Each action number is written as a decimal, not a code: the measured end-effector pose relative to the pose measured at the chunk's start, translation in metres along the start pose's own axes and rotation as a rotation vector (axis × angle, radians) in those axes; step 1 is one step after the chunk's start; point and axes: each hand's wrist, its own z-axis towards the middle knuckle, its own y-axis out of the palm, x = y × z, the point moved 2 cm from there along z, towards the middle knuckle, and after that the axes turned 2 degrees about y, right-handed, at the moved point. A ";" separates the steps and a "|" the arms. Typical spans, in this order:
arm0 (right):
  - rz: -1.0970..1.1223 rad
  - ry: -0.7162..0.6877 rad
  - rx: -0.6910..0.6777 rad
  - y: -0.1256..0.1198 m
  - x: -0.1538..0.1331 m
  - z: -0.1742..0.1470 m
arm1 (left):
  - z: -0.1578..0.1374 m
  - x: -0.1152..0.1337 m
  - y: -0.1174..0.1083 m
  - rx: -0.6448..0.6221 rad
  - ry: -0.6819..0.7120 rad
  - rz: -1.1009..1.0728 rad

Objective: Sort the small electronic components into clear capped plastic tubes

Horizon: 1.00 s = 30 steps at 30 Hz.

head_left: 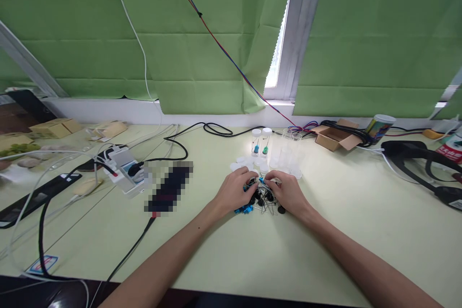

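Note:
Both my hands meet over a small pile of loose parts on the table (361,231). My right hand (288,191) pinches a small blue component (262,180) between thumb and forefinger. Close beside it, my left hand (236,190) is closed, thumb and fingers drawn together; what it holds is too small to make out. Under the hands lie black round components with thin wire legs (267,197) and several blue components (244,209). Just behind stand two clear vials with white caps, one holding a blue component (256,148), the other a green one (265,149).
Loose white caps (240,160) and clear empty vials (294,156) lie behind my hands. A power strip (124,171) and cables spread on the left, near a pixelated dark item (169,187). An open cardboard box (335,137) and black headset (426,163) are at right.

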 end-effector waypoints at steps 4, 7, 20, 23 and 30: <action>0.099 0.049 -0.013 -0.002 -0.005 -0.001 | 0.000 0.000 0.002 -0.012 0.039 -0.017; 0.176 0.092 -0.026 -0.002 -0.007 -0.002 | -0.001 -0.002 0.004 -0.016 0.072 -0.030; 0.455 0.235 -0.100 -0.001 -0.009 -0.002 | 0.000 -0.003 0.007 0.022 0.117 -0.117; 0.433 0.226 -0.090 -0.002 -0.010 -0.001 | -0.001 -0.002 0.007 0.030 0.107 -0.120; 0.382 0.161 -0.105 -0.003 -0.013 -0.001 | -0.001 0.001 0.004 0.071 0.082 -0.114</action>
